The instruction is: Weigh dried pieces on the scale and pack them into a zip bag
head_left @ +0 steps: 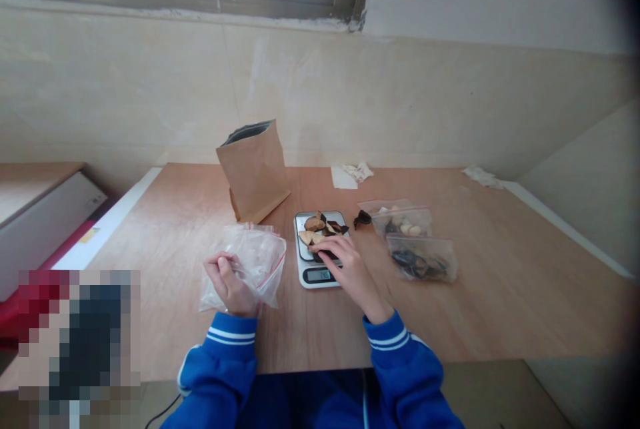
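Note:
A white digital kitchen scale (301, 272) stands mid-table, its lit display showing digits too small to read surely. Dried brown-edged slices (315, 222) with pale insides are heaped on its plate. My right hand (353, 275) reaches over the front of the heap, thumb and fingertips closed at a pale slice (309, 237); the fingers partly cover the pile. My left hand (231, 285) rests over clear zip bags (263, 259) with red seal lines. Its fingers are curled in; whether they grip plastic is hidden.
Behind the bags stands an open brown paper pouch (255, 172). To the scale's right lie a dark piece (363, 219), a filled zip bag (413, 222) and another with dark pieces (423, 259). White paper (344, 177) and a crumpled tissue (360, 171) lie near the wall.

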A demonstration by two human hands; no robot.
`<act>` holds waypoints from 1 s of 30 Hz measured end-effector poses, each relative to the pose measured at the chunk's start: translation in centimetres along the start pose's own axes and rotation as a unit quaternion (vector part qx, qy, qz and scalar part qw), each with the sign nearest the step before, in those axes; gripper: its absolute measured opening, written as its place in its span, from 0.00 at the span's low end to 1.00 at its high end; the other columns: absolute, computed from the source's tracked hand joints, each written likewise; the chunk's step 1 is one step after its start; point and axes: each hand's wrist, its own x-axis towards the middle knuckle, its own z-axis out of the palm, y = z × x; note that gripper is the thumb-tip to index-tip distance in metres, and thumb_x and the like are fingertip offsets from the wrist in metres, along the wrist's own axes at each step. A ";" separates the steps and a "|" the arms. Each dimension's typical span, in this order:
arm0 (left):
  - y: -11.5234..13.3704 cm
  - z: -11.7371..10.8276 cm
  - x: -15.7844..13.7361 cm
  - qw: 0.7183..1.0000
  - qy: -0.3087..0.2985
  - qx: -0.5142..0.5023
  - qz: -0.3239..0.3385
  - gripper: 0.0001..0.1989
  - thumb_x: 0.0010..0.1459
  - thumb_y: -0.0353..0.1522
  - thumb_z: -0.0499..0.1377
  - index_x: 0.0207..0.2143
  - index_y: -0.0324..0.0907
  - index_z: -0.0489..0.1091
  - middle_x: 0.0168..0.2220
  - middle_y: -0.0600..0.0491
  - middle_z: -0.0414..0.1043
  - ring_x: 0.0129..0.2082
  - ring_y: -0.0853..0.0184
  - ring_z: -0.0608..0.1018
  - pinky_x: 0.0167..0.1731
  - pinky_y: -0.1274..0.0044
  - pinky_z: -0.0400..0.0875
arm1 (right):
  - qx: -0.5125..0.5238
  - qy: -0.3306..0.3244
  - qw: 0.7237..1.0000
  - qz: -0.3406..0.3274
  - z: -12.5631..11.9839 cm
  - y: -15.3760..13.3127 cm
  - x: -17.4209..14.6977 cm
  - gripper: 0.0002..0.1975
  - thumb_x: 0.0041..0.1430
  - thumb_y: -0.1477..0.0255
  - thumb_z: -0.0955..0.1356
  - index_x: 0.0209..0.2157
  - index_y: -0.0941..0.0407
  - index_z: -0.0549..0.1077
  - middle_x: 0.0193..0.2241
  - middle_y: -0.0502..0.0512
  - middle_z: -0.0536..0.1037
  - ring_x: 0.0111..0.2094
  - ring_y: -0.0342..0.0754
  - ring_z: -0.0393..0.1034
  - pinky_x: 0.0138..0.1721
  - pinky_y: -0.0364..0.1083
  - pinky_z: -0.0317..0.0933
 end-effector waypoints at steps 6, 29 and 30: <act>-0.5 -0.3 0.1 1.000 -0.004 0.003 0.001 0.11 0.61 0.40 0.51 0.33 0.41 0.62 0.27 0.57 0.60 0.24 0.74 0.63 0.25 0.81 0.57 | -0.063 0.039 0.996 0.043 -0.2 -0.2 -2.0 0.11 0.62 0.70 0.66 0.46 0.52 0.73 0.44 0.57 0.72 0.47 0.53 0.66 0.52 0.54 0.60; 0.0 -0.1 0.1 1.000 -0.008 0.006 0.008 0.11 0.61 0.39 0.51 0.32 0.42 0.61 0.26 0.58 0.60 0.22 0.74 0.62 0.24 0.81 0.57 | -0.075 0.178 0.967 0.167 -1.1 2.8 -6.2 0.11 0.65 0.70 0.60 0.40 0.54 0.74 0.38 0.57 0.71 0.43 0.52 0.65 0.47 0.54 0.61; 0.0 -0.1 0.1 1.000 -0.010 0.001 0.007 0.11 0.61 0.39 0.52 0.32 0.42 0.61 0.26 0.58 0.60 0.22 0.74 0.62 0.24 0.81 0.57 | -0.078 0.167 0.969 0.166 -1.3 2.9 -5.8 0.11 0.65 0.70 0.60 0.41 0.54 0.74 0.38 0.57 0.71 0.44 0.53 0.65 0.47 0.54 0.60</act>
